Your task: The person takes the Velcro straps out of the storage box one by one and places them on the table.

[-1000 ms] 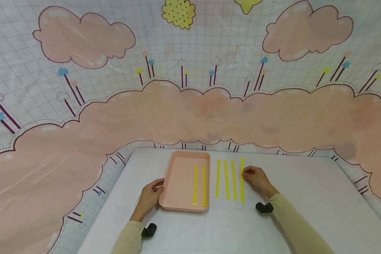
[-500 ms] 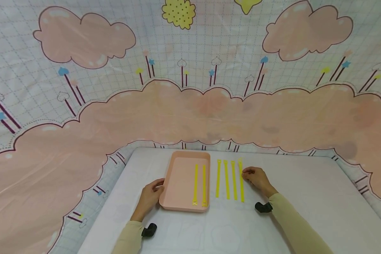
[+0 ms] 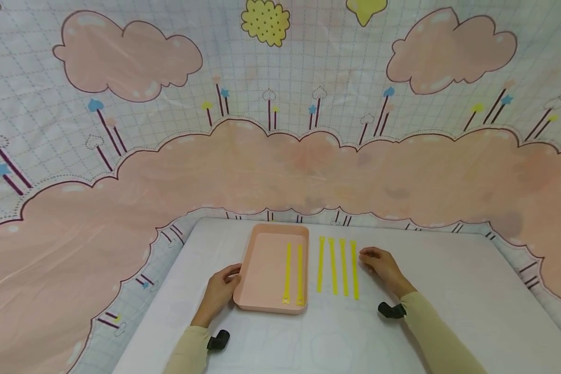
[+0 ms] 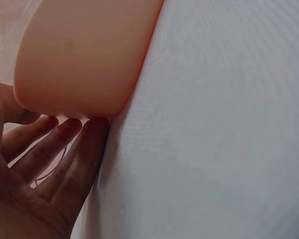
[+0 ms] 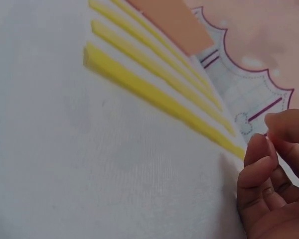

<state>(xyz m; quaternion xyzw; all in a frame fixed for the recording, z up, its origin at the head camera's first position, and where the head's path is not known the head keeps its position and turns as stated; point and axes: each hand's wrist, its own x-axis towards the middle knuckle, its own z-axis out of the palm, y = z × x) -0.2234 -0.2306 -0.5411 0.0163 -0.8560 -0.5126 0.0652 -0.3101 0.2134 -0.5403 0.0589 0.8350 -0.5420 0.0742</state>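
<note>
A shallow pink tray [image 3: 266, 270] lies on the white table, with two flat yellow straps [image 3: 287, 272] side by side in its right half. My left hand [image 3: 219, 291] is at the tray's left edge; in the left wrist view its extended fingertips [image 4: 94, 129] touch the outer wall. Several more yellow straps [image 3: 333, 266], each with a wider far end, lie in a row right of the tray. My right hand [image 3: 383, 267], fingers loosely bent and holding nothing, is just right of the rightmost strap [image 3: 354, 270].
The white table [image 3: 449, 291] extends to the right of the right hand. Behind the table's far edge hangs a cloth backdrop [image 3: 308, 171] printed with pink clouds. Each wrist has a black camera [image 3: 391, 310] on it.
The rightmost strap, earlier slanting with its far end to the right, now lies flat in line with the others. My right hand has let go and moved slightly right; the left stays put.
</note>
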